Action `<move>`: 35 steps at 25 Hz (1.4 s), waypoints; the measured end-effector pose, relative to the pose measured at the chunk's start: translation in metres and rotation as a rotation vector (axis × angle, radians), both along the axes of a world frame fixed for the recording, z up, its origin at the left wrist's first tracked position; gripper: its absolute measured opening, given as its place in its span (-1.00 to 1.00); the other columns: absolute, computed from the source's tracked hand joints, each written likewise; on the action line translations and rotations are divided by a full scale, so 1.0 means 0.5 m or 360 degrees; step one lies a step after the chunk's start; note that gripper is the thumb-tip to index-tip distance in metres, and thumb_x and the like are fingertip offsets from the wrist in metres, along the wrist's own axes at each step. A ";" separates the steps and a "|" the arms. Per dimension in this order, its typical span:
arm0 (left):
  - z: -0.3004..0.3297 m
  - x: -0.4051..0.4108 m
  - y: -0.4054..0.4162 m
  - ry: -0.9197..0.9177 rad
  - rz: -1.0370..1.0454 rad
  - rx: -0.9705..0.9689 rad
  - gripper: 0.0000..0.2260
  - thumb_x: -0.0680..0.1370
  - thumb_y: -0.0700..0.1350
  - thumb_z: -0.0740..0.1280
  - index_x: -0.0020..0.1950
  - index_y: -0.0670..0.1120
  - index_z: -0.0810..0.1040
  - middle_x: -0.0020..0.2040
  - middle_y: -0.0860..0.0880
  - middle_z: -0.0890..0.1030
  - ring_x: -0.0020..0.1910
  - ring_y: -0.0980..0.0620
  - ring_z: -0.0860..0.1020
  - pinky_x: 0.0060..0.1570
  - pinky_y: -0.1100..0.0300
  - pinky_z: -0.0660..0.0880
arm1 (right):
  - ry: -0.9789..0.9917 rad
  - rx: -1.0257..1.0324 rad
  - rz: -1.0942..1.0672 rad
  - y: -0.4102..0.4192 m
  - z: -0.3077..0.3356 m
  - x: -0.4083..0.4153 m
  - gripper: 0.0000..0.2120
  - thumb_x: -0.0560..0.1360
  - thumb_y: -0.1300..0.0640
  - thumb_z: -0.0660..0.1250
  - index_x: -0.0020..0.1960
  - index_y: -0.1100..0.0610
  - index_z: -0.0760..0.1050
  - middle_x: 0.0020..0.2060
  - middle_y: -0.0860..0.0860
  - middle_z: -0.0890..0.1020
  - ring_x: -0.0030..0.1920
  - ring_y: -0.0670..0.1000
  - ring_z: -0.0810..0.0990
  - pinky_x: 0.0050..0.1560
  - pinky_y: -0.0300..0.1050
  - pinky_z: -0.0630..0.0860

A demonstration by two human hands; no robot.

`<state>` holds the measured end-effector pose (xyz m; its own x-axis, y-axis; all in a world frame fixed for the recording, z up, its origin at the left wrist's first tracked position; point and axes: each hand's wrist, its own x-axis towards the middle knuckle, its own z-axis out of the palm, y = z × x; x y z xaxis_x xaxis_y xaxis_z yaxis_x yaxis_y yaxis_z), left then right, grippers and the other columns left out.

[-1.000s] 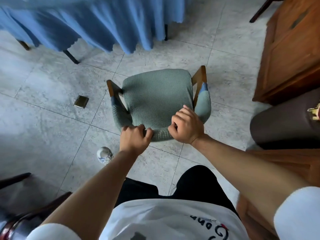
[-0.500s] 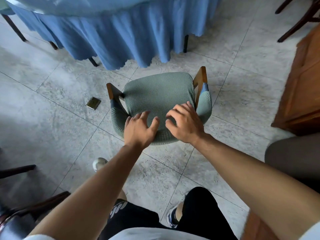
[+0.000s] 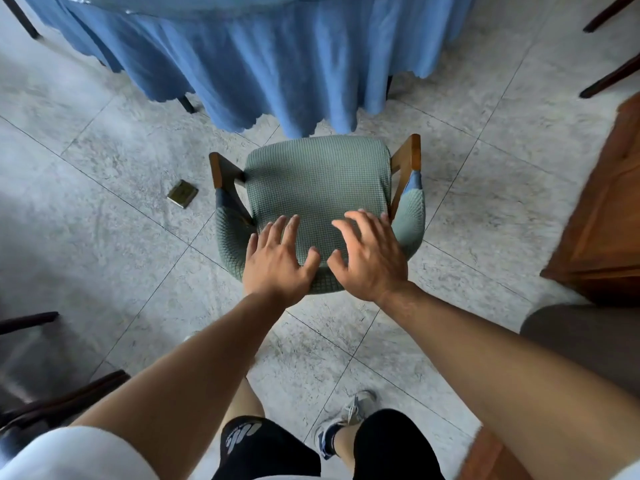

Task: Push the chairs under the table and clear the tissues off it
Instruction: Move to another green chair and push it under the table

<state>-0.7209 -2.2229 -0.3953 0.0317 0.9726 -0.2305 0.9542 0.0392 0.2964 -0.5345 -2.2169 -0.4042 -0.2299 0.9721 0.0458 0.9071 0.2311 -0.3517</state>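
Observation:
A wooden chair with a green knitted cover [image 3: 317,181] stands on the tiled floor, its front edge close to the hanging blue tablecloth of the table [image 3: 270,64]. My left hand [image 3: 277,261] and my right hand [image 3: 369,254] are spread with straight fingers over the top of the chair's backrest. Neither hand grips anything. The tabletop shows only as a thin strip at the upper edge, and no tissues are visible.
A small dark flat object [image 3: 182,193] lies on the floor left of the chair. A wooden cabinet [image 3: 609,209] stands at the right, a dark chair [image 3: 52,393] at the lower left. More chair legs [image 3: 609,46] show at the upper right.
My hands have let go of the backrest and opened flat. The chair now stands nearer the tablecloth, and I have stepped forward after it.

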 end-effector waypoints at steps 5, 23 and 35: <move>0.001 0.000 0.062 -0.0013 0.0028 -0.0040 -0.28 0.55 0.33 -0.04 0.65 0.03 0.17 0.63 -0.04 0.27 0.61 -0.05 0.19 0.60 -0.12 0.09 | -0.0035 -0.0050 0.0035 0.069 0.006 -0.003 -0.48 0.48 -0.09 0.16 0.35 0.12 0.51 0.28 0.09 0.52 0.38 0.16 0.44 0.50 0.31 0.24; -0.012 -0.042 0.371 -0.0017 0.0060 0.0202 -0.34 0.57 0.27 0.04 0.62 0.00 0.24 0.61 -0.05 0.30 0.62 -0.09 0.18 0.59 -0.18 0.07 | -0.0042 -0.0004 0.0085 0.402 -0.003 -0.048 -0.37 0.51 -0.13 0.14 0.51 0.11 0.38 0.48 0.18 0.39 0.50 0.25 0.34 0.49 0.31 0.25; -0.022 -0.099 0.674 0.0062 0.0106 0.0499 -0.33 0.55 0.26 0.03 0.62 0.04 0.25 0.63 -0.12 0.25 0.63 -0.16 0.12 0.58 -0.26 -0.04 | -0.0038 0.0206 0.0098 0.714 -0.014 -0.113 -0.36 0.50 -0.12 0.09 0.53 0.08 0.36 0.52 0.19 0.36 0.56 0.28 0.24 0.55 0.32 0.16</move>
